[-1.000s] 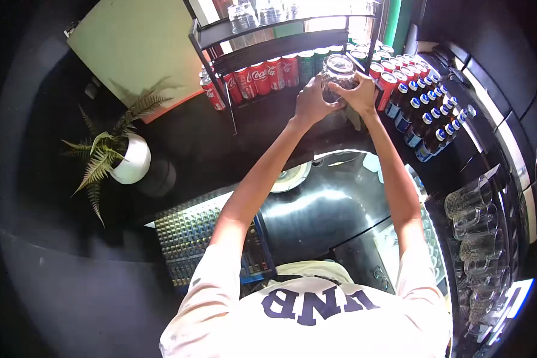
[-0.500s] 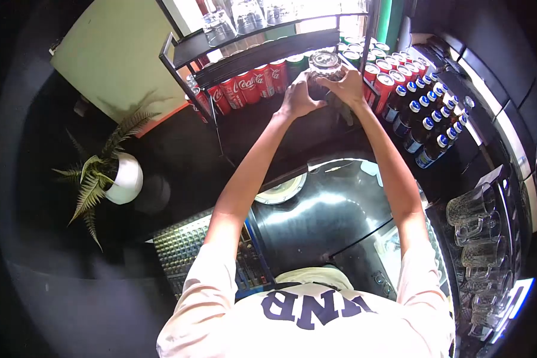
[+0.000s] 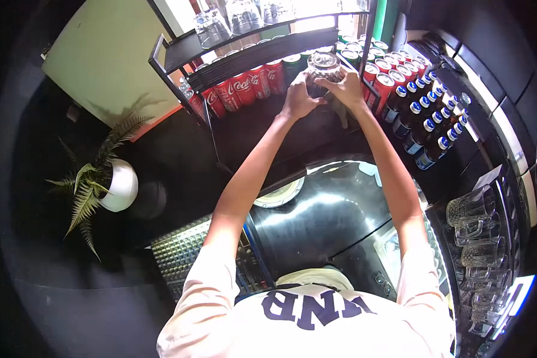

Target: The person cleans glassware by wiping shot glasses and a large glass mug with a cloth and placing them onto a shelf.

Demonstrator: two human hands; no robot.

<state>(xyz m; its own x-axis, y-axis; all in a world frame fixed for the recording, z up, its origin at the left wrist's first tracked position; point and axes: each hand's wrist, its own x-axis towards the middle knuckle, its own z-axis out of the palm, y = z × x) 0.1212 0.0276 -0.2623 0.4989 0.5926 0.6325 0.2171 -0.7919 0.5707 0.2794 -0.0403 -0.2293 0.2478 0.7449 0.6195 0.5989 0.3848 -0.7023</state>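
A clear, patterned glass [image 3: 325, 62] is held out at arm's length in front of the drinks shelf, its round end toward me. My left hand [image 3: 301, 98] grips its left side with thumb and fingers, and my right hand [image 3: 345, 89] is wrapped round its right side. Both thumbs meet low on the near side of the glass. The far fingers are partly hidden behind it. Red cola cans [image 3: 240, 89] stand in a row just left of my hands, under the black rack [image 3: 262, 56].
Upturned glasses [image 3: 212, 28] stand on the rack's upper level. To the right are more cans [image 3: 394, 70], several blue-capped bottles [image 3: 428, 124] and glass mugs [image 3: 472, 209]. A potted fern [image 3: 122, 185] is on the left. Below my arms lies a shiny dark surface [image 3: 316, 221].
My view has turned slightly, so the rack and fern appear a little farther left. Both hands keep their hold on the glass, almost in the same place.
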